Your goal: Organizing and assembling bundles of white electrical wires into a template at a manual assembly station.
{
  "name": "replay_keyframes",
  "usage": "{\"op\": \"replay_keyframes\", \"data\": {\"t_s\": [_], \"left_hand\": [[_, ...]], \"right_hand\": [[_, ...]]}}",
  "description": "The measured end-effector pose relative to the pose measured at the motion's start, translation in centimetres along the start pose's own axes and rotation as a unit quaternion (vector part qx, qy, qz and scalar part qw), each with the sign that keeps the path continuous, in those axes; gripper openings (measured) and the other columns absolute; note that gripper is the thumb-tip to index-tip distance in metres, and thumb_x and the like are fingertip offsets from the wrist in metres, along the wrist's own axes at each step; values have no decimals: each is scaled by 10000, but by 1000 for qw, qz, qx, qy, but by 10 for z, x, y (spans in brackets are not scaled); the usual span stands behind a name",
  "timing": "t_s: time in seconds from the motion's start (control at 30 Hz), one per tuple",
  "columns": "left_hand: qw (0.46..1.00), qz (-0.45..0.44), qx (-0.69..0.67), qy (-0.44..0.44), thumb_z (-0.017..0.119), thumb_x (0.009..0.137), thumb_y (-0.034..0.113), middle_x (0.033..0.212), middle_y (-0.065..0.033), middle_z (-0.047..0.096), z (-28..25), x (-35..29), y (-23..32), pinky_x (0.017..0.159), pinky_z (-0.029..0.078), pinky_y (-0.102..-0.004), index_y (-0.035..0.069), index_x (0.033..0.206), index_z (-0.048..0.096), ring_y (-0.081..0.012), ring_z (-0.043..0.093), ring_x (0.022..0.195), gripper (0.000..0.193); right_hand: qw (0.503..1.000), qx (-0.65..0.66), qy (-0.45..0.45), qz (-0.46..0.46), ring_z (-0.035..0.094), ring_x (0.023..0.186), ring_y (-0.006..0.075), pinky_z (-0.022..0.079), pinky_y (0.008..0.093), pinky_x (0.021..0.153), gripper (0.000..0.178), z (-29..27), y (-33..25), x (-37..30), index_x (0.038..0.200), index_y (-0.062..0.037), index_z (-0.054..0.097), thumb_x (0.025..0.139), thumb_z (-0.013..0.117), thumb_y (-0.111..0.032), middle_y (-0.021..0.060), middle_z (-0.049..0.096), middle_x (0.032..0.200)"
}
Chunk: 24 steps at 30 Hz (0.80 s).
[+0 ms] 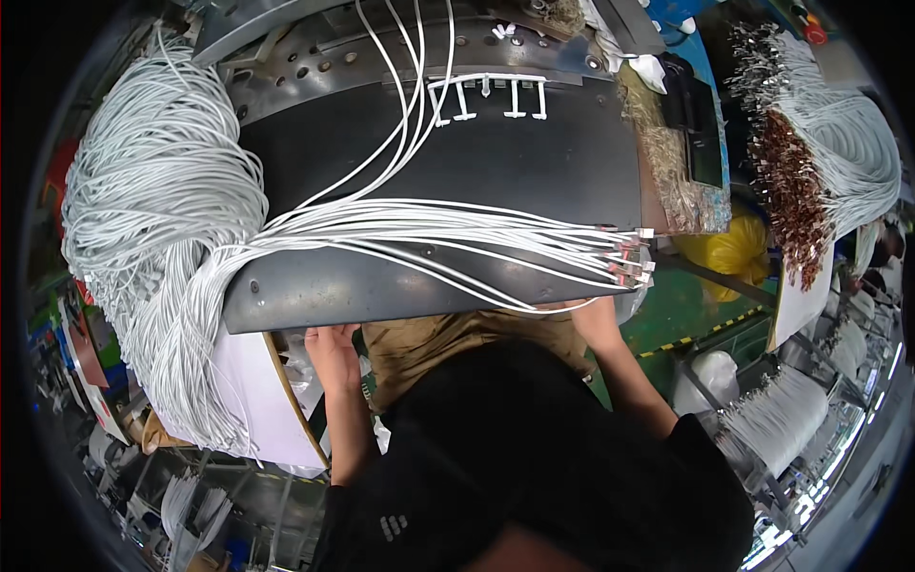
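Observation:
A bundle of white cables [410,217] lies across the black work plate [534,172], its ends with small white and reddish connectors [629,259] at the right. My left hand [334,355] is at the plate's front edge, left of my lap; its fingers look loosely extended, tips hidden under the edge. By the front right corner is my right hand [597,322], close to the lowest cable loop, its fingers mostly hidden at the edge. Several single cables rise from the bundle toward the top. Farther back on the plate stands a white comb-like holder [488,80] with several prongs.
A large heap of white cables [162,162] hangs at the left over a pale board [238,400]. At the right are another cable bundle [848,143] with brown and silvery ends, a yellow bag [729,246] and a dark device [703,133]. A perforated metal bar [315,71] runs behind the plate.

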<state>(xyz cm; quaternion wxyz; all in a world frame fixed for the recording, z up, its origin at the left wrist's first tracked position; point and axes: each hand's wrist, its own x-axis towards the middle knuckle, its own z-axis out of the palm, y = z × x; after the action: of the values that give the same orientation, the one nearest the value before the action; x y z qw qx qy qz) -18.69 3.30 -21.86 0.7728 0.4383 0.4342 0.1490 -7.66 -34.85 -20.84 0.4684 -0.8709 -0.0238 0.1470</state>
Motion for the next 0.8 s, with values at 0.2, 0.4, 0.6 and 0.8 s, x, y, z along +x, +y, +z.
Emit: {"op": "replay_keyframes", "data": {"t_s": [0.2, 0.4, 0.6, 0.8], "left_hand": [[998, 9, 51, -32, 558, 1043, 227, 1027, -85, 693, -2, 2, 6, 775, 569, -332, 32, 1085, 585, -205, 692, 903, 201], [1000, 3, 19, 14, 566, 1031, 175, 942, -77, 711, -1, 2, -3, 709, 553, -314, 43, 918, 643, -167, 687, 829, 190], [929, 99, 319, -162, 631, 1000, 321, 914, -91, 721, 38, -38, -8, 695, 521, -383, 32, 902, 680, -254, 685, 821, 308], [575, 607, 515, -186, 805, 768, 409, 1199, -113, 645, 126, -55, 64, 941, 468, -413, 52, 1164, 645, -320, 594, 1121, 557]], "right_hand": [[996, -30, -26, -76, 590, 1158, 381, 454, 421, 1008, 345, -5, -5, 8, 1225, 40, 609, 920, 630, -121, 207, 640, 1228], [998, 36, -43, -31, 571, 1185, 341, 431, 429, 1033, 353, 3, 3, 1, 1253, 22, 602, 961, 600, -175, 196, 634, 1227], [990, 104, -92, -2, 620, 1051, 212, 486, 353, 953, 333, -5, -32, -7, 1274, 30, 573, 1046, 531, -209, 134, 666, 1145], [973, 149, -177, 5, 568, 694, 107, 458, 260, 634, 266, -122, -110, 2, 988, 29, 675, 1037, 543, -197, 8, 618, 761]]}}
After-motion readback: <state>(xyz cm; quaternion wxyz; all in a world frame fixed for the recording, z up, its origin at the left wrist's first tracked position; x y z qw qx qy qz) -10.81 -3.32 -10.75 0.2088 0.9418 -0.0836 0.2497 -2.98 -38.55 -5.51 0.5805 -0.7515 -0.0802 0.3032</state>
